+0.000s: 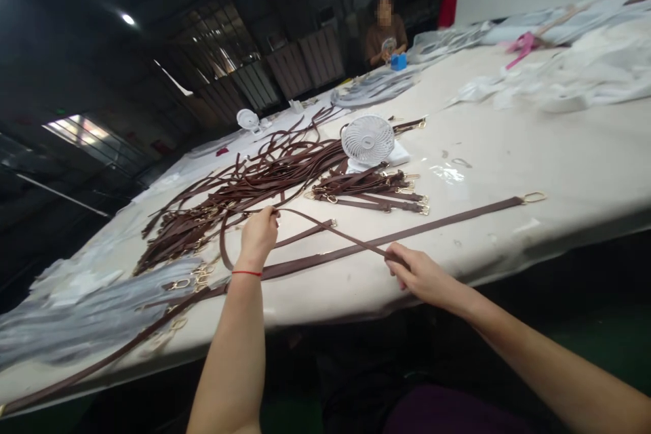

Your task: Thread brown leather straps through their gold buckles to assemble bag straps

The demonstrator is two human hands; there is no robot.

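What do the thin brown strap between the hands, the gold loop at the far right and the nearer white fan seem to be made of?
Thin strap: probably leather or imitation leather; dark brown, low sheen, bending in a soft curve. Loop: likely metal, judging by its gold colour and shine. Fan: apparently moulded plastic, from its evenly white, finely ribbed look.

1. I see brown straps: leather-look, smooth, mostly matt.
2. End ring: gold-toned metal, glossy.
3. Fan: white plastic, finely ribbed.
4. Table cover: smooth, glossy where I get glare.
5. Bagging: translucent plastic film, crinkled, shiny.
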